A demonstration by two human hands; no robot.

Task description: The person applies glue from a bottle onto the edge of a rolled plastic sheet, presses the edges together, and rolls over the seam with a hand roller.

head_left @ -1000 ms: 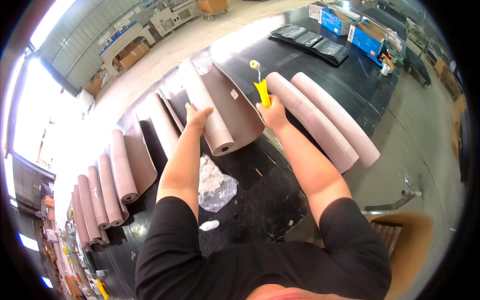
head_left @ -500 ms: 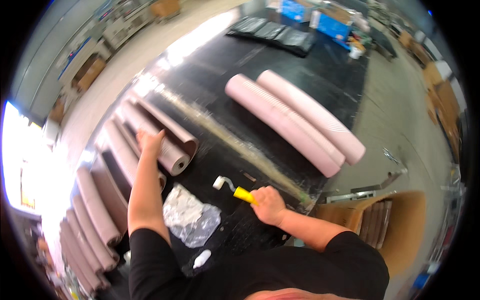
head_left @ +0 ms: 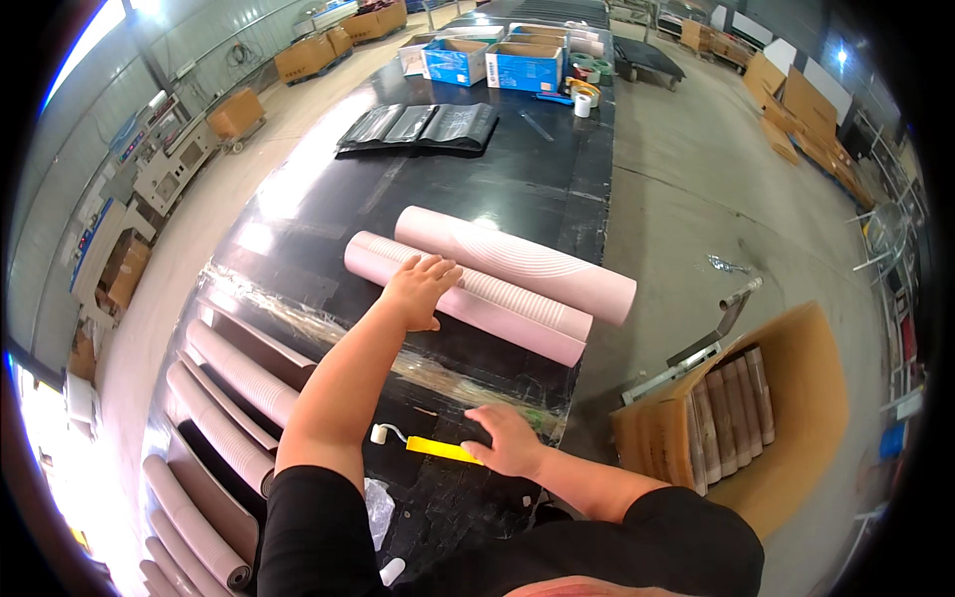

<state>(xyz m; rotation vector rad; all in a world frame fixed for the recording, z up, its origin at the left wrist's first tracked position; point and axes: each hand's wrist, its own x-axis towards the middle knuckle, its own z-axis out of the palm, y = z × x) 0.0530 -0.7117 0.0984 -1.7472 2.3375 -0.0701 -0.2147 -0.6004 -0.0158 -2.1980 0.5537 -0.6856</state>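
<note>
My left hand lies with spread fingers on the nearer of two pale pink rolled mats, which has a ribbed strip. The second rolled mat, with curved line patterns, lies just beyond it. My right hand is low over the table, fingers apart, at the handle end of a small hand roller with a yellow handle and white wheel. The roller lies on the black table; its handle tip is partly hidden by the fingers. Several mauve rolled mats lie left of my left arm.
Right of the table stands an open cardboard box with rolls upright inside. Folded black plastic bags lie on the far table, before blue boxes and tape rolls. A clear plastic bag and white bottle lie near me.
My left hand has moved from the mauve rolls to the nearer pink roll. My right hand has let go of the roller, now on the table. The view has shifted.
</note>
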